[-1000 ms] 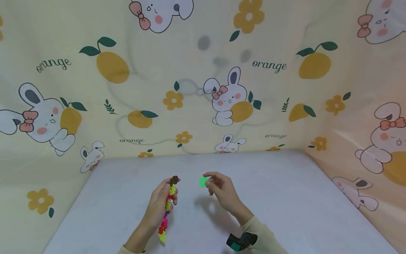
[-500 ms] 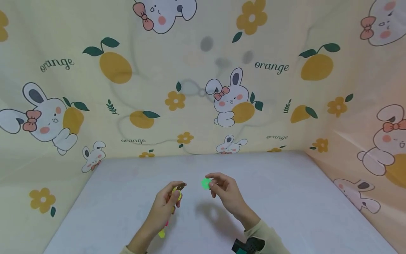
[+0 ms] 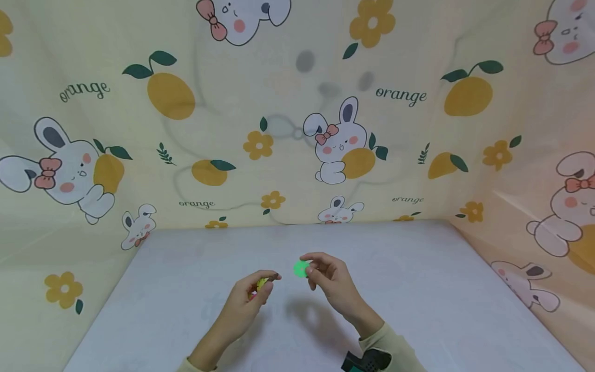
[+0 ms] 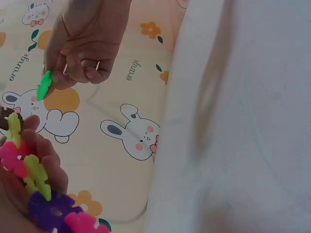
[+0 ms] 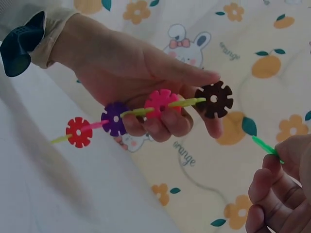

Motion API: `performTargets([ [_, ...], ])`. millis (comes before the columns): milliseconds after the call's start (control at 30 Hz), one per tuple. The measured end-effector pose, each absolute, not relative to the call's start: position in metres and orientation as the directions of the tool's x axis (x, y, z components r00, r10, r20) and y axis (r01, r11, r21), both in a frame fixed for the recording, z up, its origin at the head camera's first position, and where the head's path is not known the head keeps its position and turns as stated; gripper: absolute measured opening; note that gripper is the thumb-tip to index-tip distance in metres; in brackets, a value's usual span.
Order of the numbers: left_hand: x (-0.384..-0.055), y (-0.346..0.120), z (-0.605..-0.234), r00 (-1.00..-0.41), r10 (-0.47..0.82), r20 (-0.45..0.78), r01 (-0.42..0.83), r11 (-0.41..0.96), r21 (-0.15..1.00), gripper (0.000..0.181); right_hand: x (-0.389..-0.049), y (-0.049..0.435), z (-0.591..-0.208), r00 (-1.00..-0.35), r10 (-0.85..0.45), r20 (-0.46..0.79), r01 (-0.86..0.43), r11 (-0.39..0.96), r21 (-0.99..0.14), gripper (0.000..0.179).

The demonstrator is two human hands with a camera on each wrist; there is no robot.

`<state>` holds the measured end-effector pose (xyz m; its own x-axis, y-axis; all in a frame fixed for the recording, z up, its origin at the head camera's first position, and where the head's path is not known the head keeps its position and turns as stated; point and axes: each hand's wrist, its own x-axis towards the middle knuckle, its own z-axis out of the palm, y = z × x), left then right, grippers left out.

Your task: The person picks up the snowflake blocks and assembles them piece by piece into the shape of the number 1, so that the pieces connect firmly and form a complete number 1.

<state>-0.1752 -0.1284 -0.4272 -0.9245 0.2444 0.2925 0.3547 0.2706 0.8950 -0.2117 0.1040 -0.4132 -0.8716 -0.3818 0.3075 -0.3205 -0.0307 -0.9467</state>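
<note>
My left hand (image 3: 238, 307) holds a chain of interlocking notched plastic discs, its fingers curled round it. In the right wrist view the chain runs from a brown disc (image 5: 223, 106) at the fingertips through yellow, pink and purple (image 5: 111, 127) pieces to a red disc (image 5: 75, 138) and a yellow end. Most of the chain is hidden behind the hand in the head view. Between thumb and fingers, my right hand (image 3: 333, 281) pinches a single green notched disc (image 3: 299, 268). A small gap separates the green disc from the brown one. Both hands are above the table.
A white-covered table (image 3: 418, 299) lies beneath the hands. Behind and beside it hangs a cream curtain (image 3: 223, 103) printed with rabbits, oranges and flowers. A black device (image 3: 367, 360) is strapped to the right wrist.
My left hand has turned and shifted right, bringing the chain's brown end nearer the green disc and swinging its lower end out of sight in the head view. My right hand has barely moved.
</note>
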Motion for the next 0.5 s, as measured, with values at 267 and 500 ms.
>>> performTargets([
  [267, -0.1698, -0.1280, -0.4266, -0.921, 0.249, 0.301, 0.370, 0.308, 0.876, 0.022, -0.2103, 0.1017, -0.4135, -0.864, -0.408, 0.294, -0.299, -0.051, -0.953, 0.028],
  [500, -0.1715, -0.1272, -0.4255, -0.922, 0.235, 0.308, 0.371, 0.310, 0.875, 0.020, -0.2086, 0.1017, -0.4096, -0.863, -0.414, 0.290, -0.303, -0.036, -0.952, 0.028],
])
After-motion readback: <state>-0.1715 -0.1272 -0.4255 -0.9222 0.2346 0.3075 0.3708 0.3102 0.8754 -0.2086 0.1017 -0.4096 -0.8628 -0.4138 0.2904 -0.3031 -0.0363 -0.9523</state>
